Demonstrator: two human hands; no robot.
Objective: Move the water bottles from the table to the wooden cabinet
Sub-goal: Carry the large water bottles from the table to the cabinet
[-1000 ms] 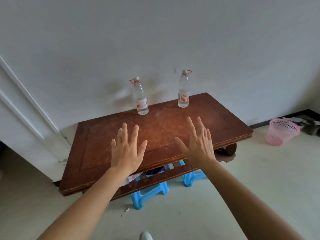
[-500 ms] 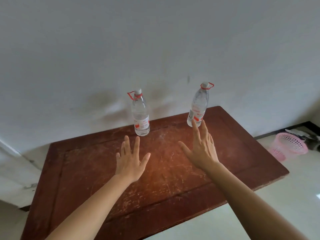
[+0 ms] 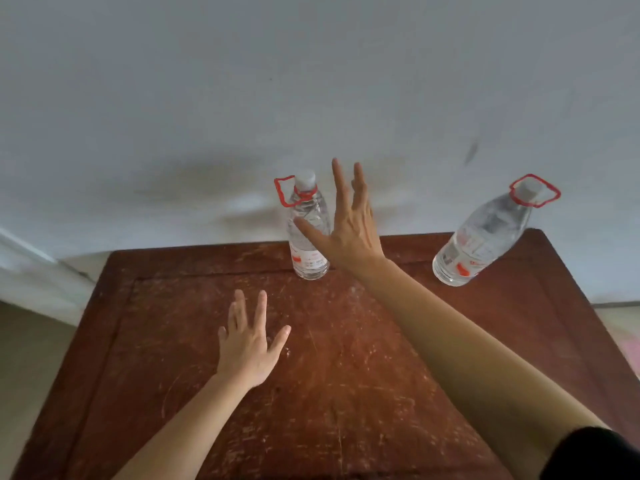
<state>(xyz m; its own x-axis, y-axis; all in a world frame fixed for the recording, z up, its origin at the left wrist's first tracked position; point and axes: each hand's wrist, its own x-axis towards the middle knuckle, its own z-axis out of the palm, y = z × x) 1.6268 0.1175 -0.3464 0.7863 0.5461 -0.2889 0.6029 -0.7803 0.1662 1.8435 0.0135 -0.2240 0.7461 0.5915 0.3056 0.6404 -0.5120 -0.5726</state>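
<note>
While L hand hovers spread over desk, R hand, fingers splayed, reaches beside left bottle; 2nd bottle stands far right.

2 bottles are stood on the counter along its far edge, against the wall. The left bottle is placed near the middle of that edge; the right bottle is set by the far right corner, well apart from it.
</note>
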